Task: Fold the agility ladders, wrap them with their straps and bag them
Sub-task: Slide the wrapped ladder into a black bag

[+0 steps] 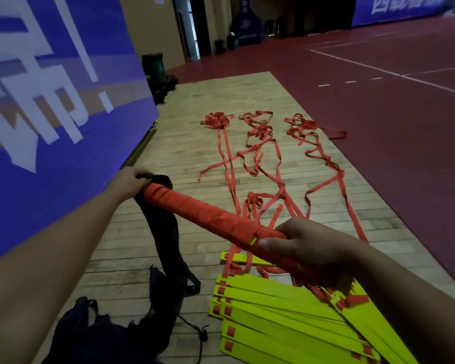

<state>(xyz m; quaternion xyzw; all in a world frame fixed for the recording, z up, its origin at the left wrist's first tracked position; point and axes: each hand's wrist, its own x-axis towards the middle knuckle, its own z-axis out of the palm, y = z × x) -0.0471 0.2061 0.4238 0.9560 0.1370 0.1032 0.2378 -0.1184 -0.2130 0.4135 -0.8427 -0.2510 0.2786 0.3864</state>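
So right hand (pixel 307 248) is gripping the wrapped ladder (pixel 208 214) by its near end, length aiming at the bag (pixel 163 232) mouth left hand (pixel 128 182) is clutching.

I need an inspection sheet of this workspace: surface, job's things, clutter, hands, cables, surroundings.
Surface: wooden floor beside red court floor.
Job's things: strap-wrapped bundle, far end at the mouth of the black bag; yellow rungs stacked; loose red straps spread on floor.
Clutter: dark fabric heap at lower left.
Hands: left hand holds the bag's mouth; right hand grips the bundle.
Cables: only a drawstring cord.
Surroundings: blue banner, green bin.
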